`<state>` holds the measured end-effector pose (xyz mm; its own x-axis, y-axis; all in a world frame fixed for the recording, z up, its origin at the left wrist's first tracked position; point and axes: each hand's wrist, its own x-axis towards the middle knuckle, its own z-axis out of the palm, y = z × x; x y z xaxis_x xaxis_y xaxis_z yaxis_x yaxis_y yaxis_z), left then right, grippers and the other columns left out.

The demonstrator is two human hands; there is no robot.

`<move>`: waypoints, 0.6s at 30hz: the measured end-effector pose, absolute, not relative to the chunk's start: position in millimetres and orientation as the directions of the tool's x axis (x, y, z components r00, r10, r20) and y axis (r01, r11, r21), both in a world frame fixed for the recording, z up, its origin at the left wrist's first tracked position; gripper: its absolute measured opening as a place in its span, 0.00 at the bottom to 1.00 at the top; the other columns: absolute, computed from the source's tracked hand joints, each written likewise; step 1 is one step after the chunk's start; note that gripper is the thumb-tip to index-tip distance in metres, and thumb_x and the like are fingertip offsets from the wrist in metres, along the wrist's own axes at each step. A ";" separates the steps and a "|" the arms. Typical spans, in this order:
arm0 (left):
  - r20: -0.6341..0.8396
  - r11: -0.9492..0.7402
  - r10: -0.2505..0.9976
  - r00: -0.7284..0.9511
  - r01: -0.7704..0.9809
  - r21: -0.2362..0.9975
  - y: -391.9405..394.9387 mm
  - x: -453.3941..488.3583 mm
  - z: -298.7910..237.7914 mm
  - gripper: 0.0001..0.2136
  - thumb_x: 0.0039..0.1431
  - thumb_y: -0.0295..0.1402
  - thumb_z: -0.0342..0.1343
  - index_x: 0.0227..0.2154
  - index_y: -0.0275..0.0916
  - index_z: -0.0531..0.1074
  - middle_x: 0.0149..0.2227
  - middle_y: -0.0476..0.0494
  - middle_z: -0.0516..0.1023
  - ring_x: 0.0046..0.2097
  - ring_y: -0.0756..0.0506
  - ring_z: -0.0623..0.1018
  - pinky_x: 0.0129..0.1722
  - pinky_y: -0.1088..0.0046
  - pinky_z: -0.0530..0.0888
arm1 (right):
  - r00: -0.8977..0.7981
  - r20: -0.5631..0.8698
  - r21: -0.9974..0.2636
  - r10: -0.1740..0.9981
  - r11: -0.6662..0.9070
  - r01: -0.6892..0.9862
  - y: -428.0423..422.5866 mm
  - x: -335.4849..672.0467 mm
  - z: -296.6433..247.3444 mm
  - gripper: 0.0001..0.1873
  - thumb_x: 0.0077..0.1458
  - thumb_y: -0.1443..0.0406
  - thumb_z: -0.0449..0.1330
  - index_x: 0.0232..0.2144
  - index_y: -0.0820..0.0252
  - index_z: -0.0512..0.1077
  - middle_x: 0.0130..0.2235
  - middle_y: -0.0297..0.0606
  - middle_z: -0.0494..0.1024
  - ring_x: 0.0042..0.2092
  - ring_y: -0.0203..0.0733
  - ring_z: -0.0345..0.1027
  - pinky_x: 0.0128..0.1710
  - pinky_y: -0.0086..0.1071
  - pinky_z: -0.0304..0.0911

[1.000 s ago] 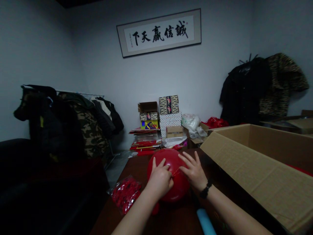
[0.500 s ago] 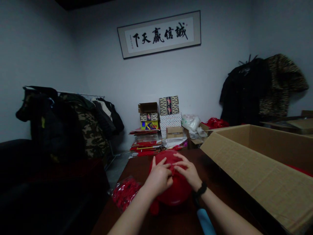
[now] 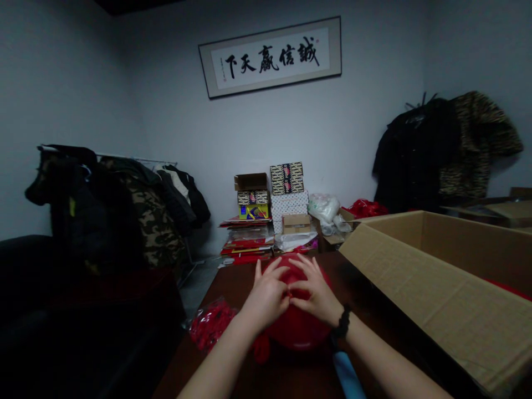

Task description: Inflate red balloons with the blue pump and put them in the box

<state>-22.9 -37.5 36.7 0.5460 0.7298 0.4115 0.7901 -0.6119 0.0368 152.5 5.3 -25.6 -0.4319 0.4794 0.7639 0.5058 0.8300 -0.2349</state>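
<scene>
A round, inflated red balloon [image 3: 301, 332] rests on the dark brown table in front of me. My left hand [image 3: 268, 293] and my right hand [image 3: 311, 291] meet over its top. Thumb and index finger of each hand are pinched together at the balloon's middle, probably on its neck, which the fingers mostly hide. The other fingers fan out over the surface. Close to my right forearm lies a light blue cylinder with a black end [image 3: 348, 374]. Left of the balloon sits a clear plastic bag of red pieces [image 3: 211, 324], and a small red item [image 3: 261, 348] lies beside it.
A large open cardboard box [image 3: 436, 288] takes up the right side. Stacked boxes [image 3: 288, 208] and red flat packages [image 3: 247, 244] stand beyond the table's far edge. Clothes hang on a rack [image 3: 145, 210] at left. The dark table [image 3: 224, 285] runs away from me.
My right hand has shifted slightly left and down, bringing its thumb and index finger against my left fingertips. The balloon stays in nearly the same place.
</scene>
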 end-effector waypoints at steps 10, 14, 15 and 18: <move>0.537 -0.544 0.742 0.402 0.828 0.132 -39.4 -28.8 33.5 0.06 0.47 0.27 0.56 0.30 0.42 0.72 0.55 0.44 0.68 0.62 0.38 0.57 0.60 0.43 0.43 | -0.308 0.826 -0.266 0.473 0.807 0.527 6.4 135.3 -25.4 0.07 0.43 0.68 0.61 0.28 0.52 0.72 0.52 0.37 0.69 0.60 0.50 0.52 0.60 0.60 0.37; 0.653 -0.504 0.678 0.338 0.860 0.078 -48.5 -28.7 35.5 0.08 0.50 0.28 0.55 0.34 0.43 0.71 0.55 0.43 0.67 0.61 0.40 0.58 0.61 0.46 0.42 | -0.321 0.843 -0.212 0.432 0.815 0.539 3.7 128.4 -14.2 0.06 0.45 0.69 0.60 0.29 0.53 0.71 0.53 0.37 0.68 0.59 0.49 0.53 0.60 0.61 0.33; 0.667 -0.503 0.661 0.344 0.863 0.054 -50.0 -29.3 35.5 0.06 0.51 0.28 0.54 0.33 0.43 0.72 0.55 0.43 0.68 0.61 0.40 0.58 0.62 0.46 0.41 | -0.328 0.847 -0.195 0.418 0.819 0.540 3.0 126.9 -11.4 0.06 0.46 0.68 0.59 0.29 0.53 0.71 0.53 0.37 0.68 0.59 0.49 0.53 0.60 0.61 0.33; 0.688 -0.482 0.642 0.338 0.876 0.020 -51.5 -32.8 34.0 0.04 0.53 0.30 0.54 0.30 0.43 0.72 0.55 0.45 0.68 0.62 0.39 0.58 0.61 0.45 0.40 | -0.342 0.862 -0.129 0.373 0.816 0.564 0.1 122.8 -4.2 0.05 0.48 0.69 0.58 0.29 0.54 0.71 0.52 0.38 0.69 0.58 0.48 0.54 0.60 0.62 0.34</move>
<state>-32.8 -51.5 34.0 0.3376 0.6421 0.6883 0.8761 -0.4817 0.0196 122.8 0.1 -4.2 -0.3419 0.3732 0.8624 0.5641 0.8155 -0.1293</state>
